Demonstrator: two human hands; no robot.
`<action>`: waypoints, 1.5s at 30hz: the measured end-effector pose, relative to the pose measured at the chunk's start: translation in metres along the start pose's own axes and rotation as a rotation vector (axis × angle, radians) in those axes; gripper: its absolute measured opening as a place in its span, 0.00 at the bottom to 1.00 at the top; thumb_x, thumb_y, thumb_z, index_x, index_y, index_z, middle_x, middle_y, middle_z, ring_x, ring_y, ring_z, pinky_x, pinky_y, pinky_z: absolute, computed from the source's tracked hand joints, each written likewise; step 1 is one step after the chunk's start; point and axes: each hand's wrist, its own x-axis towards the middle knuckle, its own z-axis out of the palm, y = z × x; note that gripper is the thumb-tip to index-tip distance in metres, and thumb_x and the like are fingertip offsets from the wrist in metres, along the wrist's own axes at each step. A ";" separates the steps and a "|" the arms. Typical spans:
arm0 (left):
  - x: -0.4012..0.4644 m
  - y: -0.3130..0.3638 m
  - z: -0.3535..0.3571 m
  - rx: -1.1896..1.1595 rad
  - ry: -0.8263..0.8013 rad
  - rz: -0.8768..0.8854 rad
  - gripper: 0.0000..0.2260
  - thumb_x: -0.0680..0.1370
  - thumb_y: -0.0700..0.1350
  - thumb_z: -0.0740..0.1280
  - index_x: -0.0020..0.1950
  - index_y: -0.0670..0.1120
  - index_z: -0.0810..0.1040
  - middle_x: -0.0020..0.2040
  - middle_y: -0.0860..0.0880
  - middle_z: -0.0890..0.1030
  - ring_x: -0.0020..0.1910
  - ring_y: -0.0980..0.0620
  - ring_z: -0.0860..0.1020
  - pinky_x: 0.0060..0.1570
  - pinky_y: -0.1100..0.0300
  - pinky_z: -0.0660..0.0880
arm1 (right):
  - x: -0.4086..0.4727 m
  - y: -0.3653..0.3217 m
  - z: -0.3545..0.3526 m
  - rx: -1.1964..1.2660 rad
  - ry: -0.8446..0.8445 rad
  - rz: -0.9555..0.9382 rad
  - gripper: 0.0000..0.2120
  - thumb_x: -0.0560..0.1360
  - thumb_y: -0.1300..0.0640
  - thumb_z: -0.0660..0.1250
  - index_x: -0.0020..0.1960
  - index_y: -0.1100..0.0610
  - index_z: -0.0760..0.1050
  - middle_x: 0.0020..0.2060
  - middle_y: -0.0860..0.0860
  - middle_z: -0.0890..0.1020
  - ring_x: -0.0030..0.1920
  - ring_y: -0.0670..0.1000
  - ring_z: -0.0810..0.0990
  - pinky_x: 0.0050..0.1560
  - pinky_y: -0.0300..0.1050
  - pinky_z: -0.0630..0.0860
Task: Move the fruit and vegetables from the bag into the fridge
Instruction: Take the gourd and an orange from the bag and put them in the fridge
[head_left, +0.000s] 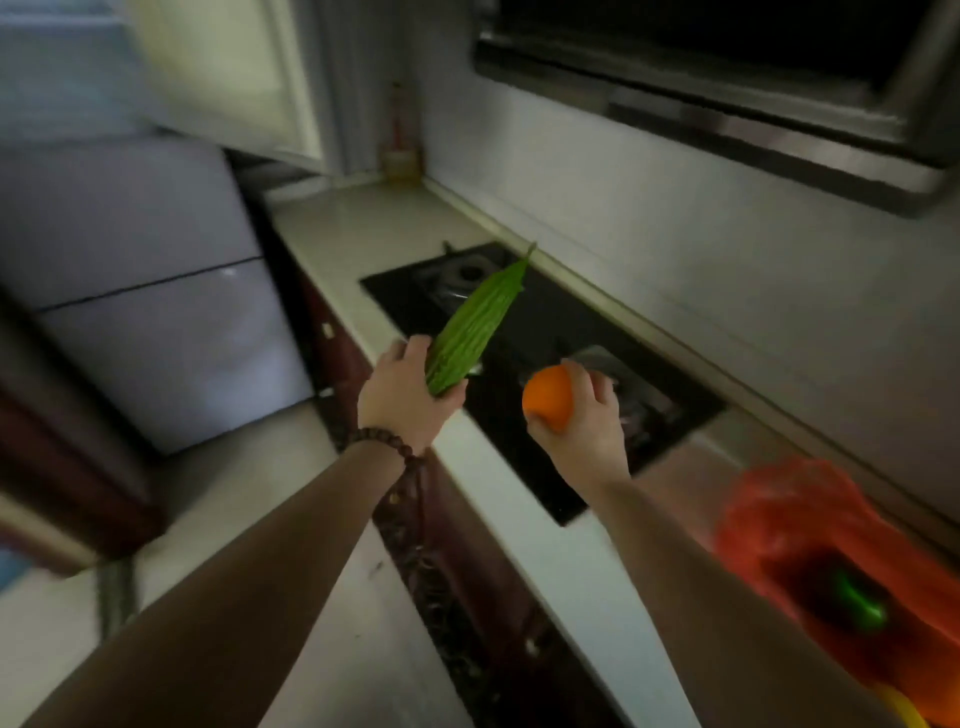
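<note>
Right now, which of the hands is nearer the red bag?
The right hand, holding the orange over the stove, is nearer the red bag. The left hand, gripping the bitter gourd, is farther, toward the fridge.

Ridged green bitter gourd held tilted over stove, round orange held beside it, red bag on counter, fridge closed

Head cam, tilted down-fwd over counter, close.
</note>
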 end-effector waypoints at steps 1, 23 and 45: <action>0.001 -0.024 -0.017 0.009 0.032 -0.044 0.25 0.71 0.56 0.69 0.63 0.46 0.69 0.53 0.46 0.73 0.51 0.43 0.74 0.45 0.49 0.76 | 0.008 -0.020 0.020 0.015 -0.031 -0.048 0.36 0.69 0.49 0.72 0.72 0.50 0.59 0.67 0.55 0.63 0.65 0.60 0.67 0.60 0.55 0.72; 0.074 -0.413 -0.293 0.237 0.279 -0.478 0.21 0.72 0.57 0.69 0.58 0.48 0.70 0.48 0.51 0.71 0.45 0.50 0.72 0.43 0.53 0.75 | 0.108 -0.401 0.379 0.145 -0.226 -0.583 0.36 0.68 0.51 0.74 0.71 0.55 0.64 0.66 0.57 0.67 0.63 0.59 0.68 0.55 0.52 0.73; 0.417 -0.609 -0.335 0.330 0.382 -0.552 0.21 0.74 0.58 0.66 0.57 0.44 0.68 0.52 0.46 0.72 0.49 0.46 0.75 0.44 0.52 0.74 | 0.461 -0.572 0.567 0.195 -0.221 -0.718 0.37 0.69 0.49 0.73 0.72 0.53 0.60 0.68 0.57 0.64 0.65 0.59 0.67 0.56 0.52 0.72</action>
